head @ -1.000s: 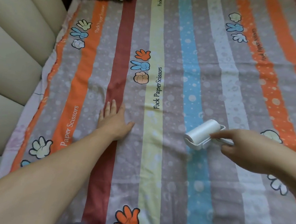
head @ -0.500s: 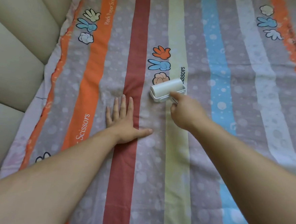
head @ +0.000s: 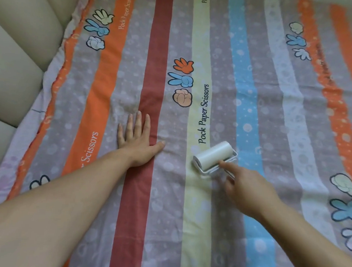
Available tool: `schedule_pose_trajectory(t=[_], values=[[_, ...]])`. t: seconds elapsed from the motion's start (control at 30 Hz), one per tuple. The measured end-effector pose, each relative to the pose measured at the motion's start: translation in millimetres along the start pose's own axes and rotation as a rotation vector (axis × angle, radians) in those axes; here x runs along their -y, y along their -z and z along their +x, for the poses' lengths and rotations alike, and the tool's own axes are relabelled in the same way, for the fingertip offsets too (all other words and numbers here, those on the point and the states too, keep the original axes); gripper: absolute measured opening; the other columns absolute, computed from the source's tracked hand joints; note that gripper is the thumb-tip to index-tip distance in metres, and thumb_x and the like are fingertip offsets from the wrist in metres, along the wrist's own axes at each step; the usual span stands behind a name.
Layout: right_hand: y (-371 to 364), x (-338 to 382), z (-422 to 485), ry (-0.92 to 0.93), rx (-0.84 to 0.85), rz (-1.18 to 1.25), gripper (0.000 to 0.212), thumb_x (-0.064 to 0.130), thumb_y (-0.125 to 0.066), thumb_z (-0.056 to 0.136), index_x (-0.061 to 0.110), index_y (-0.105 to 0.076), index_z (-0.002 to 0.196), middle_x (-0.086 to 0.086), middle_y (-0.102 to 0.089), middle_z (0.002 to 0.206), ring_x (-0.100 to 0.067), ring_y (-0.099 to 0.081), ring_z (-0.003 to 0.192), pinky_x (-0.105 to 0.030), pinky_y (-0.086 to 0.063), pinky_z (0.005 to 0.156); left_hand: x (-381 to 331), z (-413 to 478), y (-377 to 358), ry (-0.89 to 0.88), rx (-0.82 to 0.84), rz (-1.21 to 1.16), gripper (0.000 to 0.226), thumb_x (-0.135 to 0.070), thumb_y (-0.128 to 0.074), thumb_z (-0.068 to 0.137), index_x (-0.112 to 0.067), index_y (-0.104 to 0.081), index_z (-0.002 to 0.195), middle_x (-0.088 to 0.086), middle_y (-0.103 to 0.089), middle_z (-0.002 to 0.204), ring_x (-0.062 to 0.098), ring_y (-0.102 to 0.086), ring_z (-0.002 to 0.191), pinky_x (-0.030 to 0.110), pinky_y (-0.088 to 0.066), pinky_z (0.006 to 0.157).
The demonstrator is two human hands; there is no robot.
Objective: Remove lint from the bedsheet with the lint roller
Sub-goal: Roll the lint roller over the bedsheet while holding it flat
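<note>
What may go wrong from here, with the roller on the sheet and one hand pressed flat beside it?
1. The left hand pins the sheet only at the red stripe, apart from the roller; the cloth may bunch under the roll.
2. Wrinkles lie beyond that hand; the roll may skip them.
3. The right hand has its forefinger by the roll and may touch the sticky paper.
</note>
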State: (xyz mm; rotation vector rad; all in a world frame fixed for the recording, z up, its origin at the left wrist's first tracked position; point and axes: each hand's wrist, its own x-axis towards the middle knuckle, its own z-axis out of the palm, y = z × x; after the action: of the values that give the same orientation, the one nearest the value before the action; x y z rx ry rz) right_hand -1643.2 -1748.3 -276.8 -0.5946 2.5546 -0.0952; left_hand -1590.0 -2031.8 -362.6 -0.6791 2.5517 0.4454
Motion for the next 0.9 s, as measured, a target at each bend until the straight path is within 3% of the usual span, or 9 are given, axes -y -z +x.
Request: schedule_pose_trajectory(t=[0.2,0.3,0.37,0.43,0.5,0.57,0.63,0.73,0.9], values=[[17.7,-29.6,-55.8,-0.055,0.154,-0.084,0.052,0.032,-0.043,0.092,0.054,-0.039,0.138,0.006,-0.064,0.123,-0.015,-0.062,0.100,-0.026,-0.045,0.071,5.4,-13.3,1.1,-0.024,-0.132,0.058,0.094,-0.078,-0.025,0.093,-0.028,0.018,0.159,-0.002,0.033,0.163,0.016,0.034,0.148,0.047,0.021,0.120],[48.0,-33.3,-61.5,-0.096,0.227,-0.075,0.048,0.029,-0.047,0.091,0.055,-0.048,0.131,0.014,-0.065,0.086,0.002,-0.055,0.058,-0.011,-0.039,0.053,19.5,-17.0,8.2,0.003,-0.144,0.099,0.086,-0.075,-0.021,0.096,-0.031,0.013,0.161,-0.005,0.029,0.165,0.017,0.032,0.150,0.050,0.017,0.122],[66.0,-24.0,-58.3,-0.116,0.207,-0.047,0.044,0.030,-0.049,0.091,0.057,-0.051,0.126,0.016,-0.052,0.064,0.001,-0.051,0.047,-0.010,-0.039,0.048,30.2,-17.9,14.6,0.058,-0.142,0.106,0.084,-0.076,-0.018,0.095,-0.032,0.013,0.161,-0.005,0.029,0.165,0.019,0.032,0.150,0.054,0.018,0.120],[75.9,-3.2,-48.2,-0.108,0.133,0.005,0.043,0.029,-0.050,0.091,0.056,-0.052,0.125,0.017,-0.046,0.060,-0.001,-0.046,0.045,-0.011,-0.037,0.044,40.0,-18.8,17.3,0.107,-0.143,0.102,0.088,-0.080,-0.017,0.092,-0.034,0.014,0.159,-0.005,0.028,0.165,0.022,0.032,0.150,0.058,0.019,0.118],[73.7,26.9,-28.9,-0.051,0.057,0.080,0.045,0.027,-0.050,0.091,0.052,-0.052,0.128,0.015,-0.056,0.072,-0.002,-0.049,0.053,-0.014,-0.037,0.049,48.5,-19.8,16.8,0.139,-0.135,0.077,0.093,-0.085,-0.018,0.088,-0.035,0.015,0.159,-0.005,0.029,0.165,0.025,0.034,0.149,0.059,0.019,0.118],[62.0,60.5,-1.3,0.015,-0.030,0.150,0.047,0.024,-0.049,0.093,0.046,-0.049,0.135,0.003,-0.068,0.108,-0.018,-0.063,0.086,-0.026,-0.044,0.068,54.4,-18.4,13.9,0.141,-0.130,0.051,0.096,-0.088,-0.018,0.085,-0.036,0.016,0.158,-0.005,0.032,0.164,0.026,0.035,0.148,0.058,0.018,0.119],[49.1,95.5,32.9,0.067,-0.098,0.190,0.048,0.022,-0.046,0.095,0.039,-0.046,0.140,-0.005,-0.060,0.132,-0.029,-0.057,0.114,-0.031,-0.045,0.086,58.5,-14.7,10.1,0.128,-0.125,0.034,0.097,-0.088,-0.017,0.085,-0.037,0.018,0.158,-0.005,0.034,0.163,0.026,0.036,0.147,0.058,0.019,0.118],[35.6,137.8,84.8,0.119,-0.158,0.233,0.050,0.022,-0.043,0.096,0.033,-0.042,0.144,-0.006,-0.057,0.135,-0.029,-0.056,0.117,-0.036,-0.049,0.094,62.9,-10.2,5.0,0.105,-0.108,0.002,0.096,-0.087,-0.019,0.085,-0.038,0.022,0.157,-0.005,0.037,0.161,0.026,0.039,0.146,0.057,0.022,0.117],[26.9,164.2,131.2,0.107,-0.113,0.199,0.055,0.017,-0.041,0.094,0.031,-0.036,0.147,-0.007,-0.057,0.131,-0.030,-0.057,0.113,-0.039,-0.050,0.091,68.0,-5.4,3.4,0.076,-0.063,-0.033,0.094,-0.084,-0.021,0.088,-0.039,0.028,0.153,-0.007,0.043,0.158,0.024,0.043,0.143,0.055,0.023,0.117]])
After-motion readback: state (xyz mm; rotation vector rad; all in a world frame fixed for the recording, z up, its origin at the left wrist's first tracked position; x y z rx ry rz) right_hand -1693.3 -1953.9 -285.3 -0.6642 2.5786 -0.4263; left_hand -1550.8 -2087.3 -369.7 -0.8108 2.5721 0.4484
